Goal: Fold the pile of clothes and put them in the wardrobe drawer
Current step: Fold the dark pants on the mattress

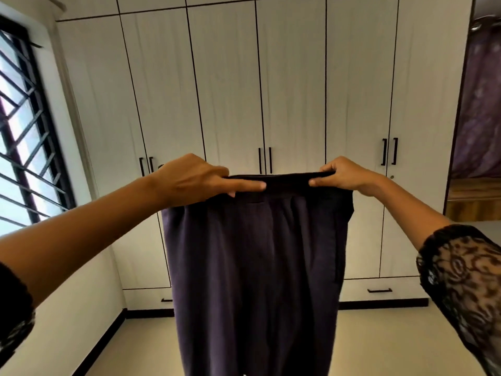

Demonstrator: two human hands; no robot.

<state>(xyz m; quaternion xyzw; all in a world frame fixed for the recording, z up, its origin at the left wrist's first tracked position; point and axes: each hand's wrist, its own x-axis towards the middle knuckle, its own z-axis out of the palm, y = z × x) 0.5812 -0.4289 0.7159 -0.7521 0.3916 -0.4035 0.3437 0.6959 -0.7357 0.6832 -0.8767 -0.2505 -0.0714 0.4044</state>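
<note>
Black lace sleeves frame the view, one (pixel 461 283) at 4 o'clock and the other (pixel 13 310) at 8 o'clock, with bare forearms reaching up toward the middle. Between them hangs a pair of dark purple trousers (pixel 257 253), held in the air by the waistband (pixel 287 180) and falling straight down to 6 o'clock, where the legs run out of view. The left hand (pixel 195 180) grips the waistband's 9 o'clock end, fingers curled over the top edge and the forefinger stretched flat along the front. The right hand (pixel 341 173) pinches the 3 o'clock end, thumb on the front and fingers folded behind the cloth. Behind the trousers stands a tall white wardrobe (pixel 230 90) with black handles, its doors closed. One closed drawer (pixel 379 286) sits at 5 o'clock of the trousers, another (pixel 146 297) at 7 o'clock. A barred window (pixel 24 131) fills 9 o'clock, a purple curtain (pixel 479 104) hangs at 2 o'clock, and pale floor (pixel 379 346) spreads below.
</note>
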